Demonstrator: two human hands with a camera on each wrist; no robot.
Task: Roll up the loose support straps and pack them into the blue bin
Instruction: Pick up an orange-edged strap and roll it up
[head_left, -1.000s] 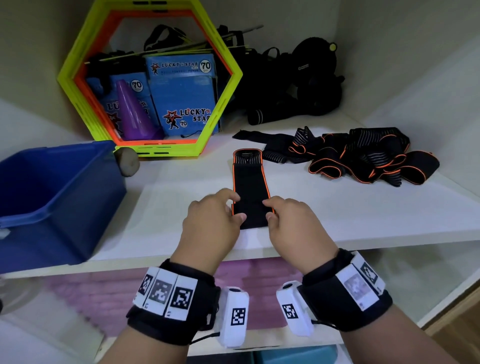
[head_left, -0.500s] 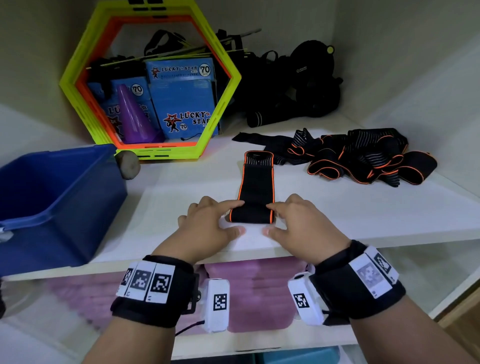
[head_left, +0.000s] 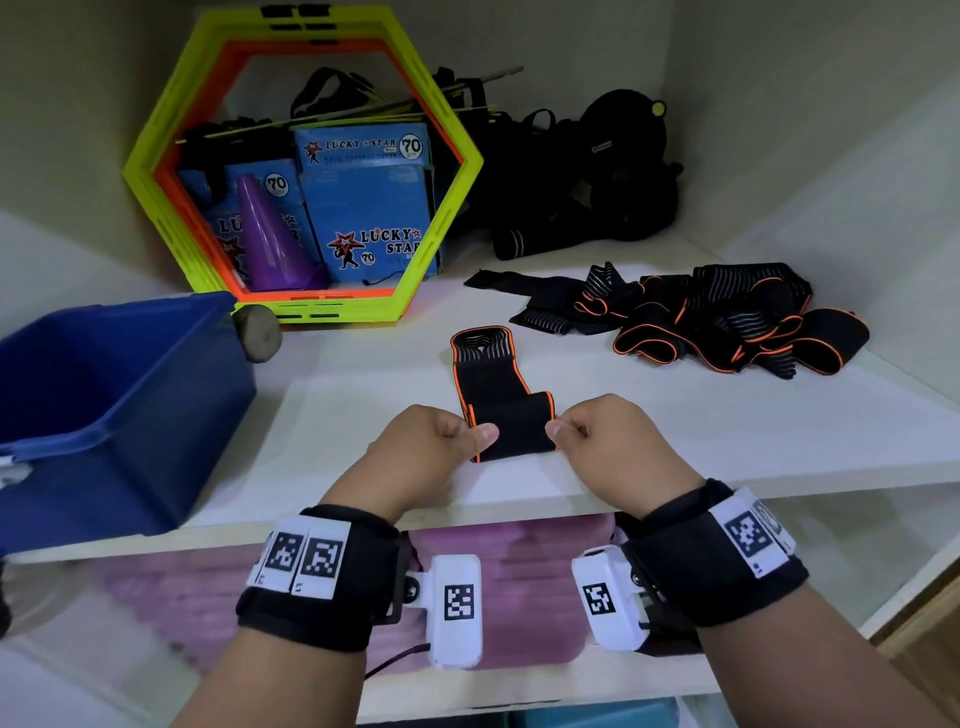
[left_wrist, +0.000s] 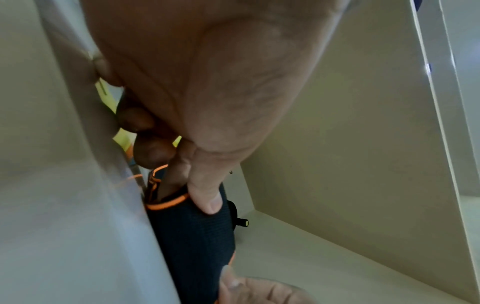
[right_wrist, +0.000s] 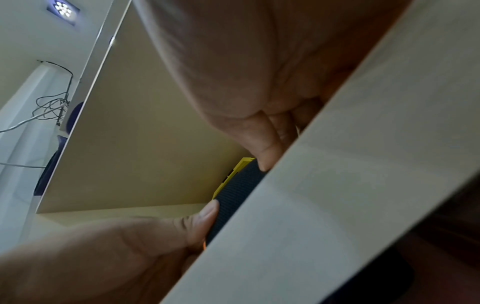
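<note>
A black strap with orange edging (head_left: 498, 395) lies on the white shelf (head_left: 701, 441), its near end turned over into a short roll (head_left: 514, 431). My left hand (head_left: 457, 434) pinches the roll's left end, thumb on top. My right hand (head_left: 576, 428) pinches its right end. The left wrist view shows my thumb pressed on the black fabric (left_wrist: 192, 236) beside the shelf's edge. The right wrist view shows both thumbs against the strap (right_wrist: 233, 197). A heap of loose black and orange straps (head_left: 727, 317) lies at the right. The blue bin (head_left: 104, 405) stands at the left.
A yellow and orange hexagon frame (head_left: 301, 161) stands at the back with blue boxes (head_left: 374, 208) and a purple cone (head_left: 270, 239) behind it. Black gear (head_left: 597, 182) fills the back corner. A grey round thing (head_left: 260, 332) lies by the bin. Purple mats (head_left: 493, 597) lie on the shelf below.
The strap's near end has been folded away from me into a roll, so the flat part is shorter. Both hands went from flat fingers on the strap to pinching the roll's ends.
</note>
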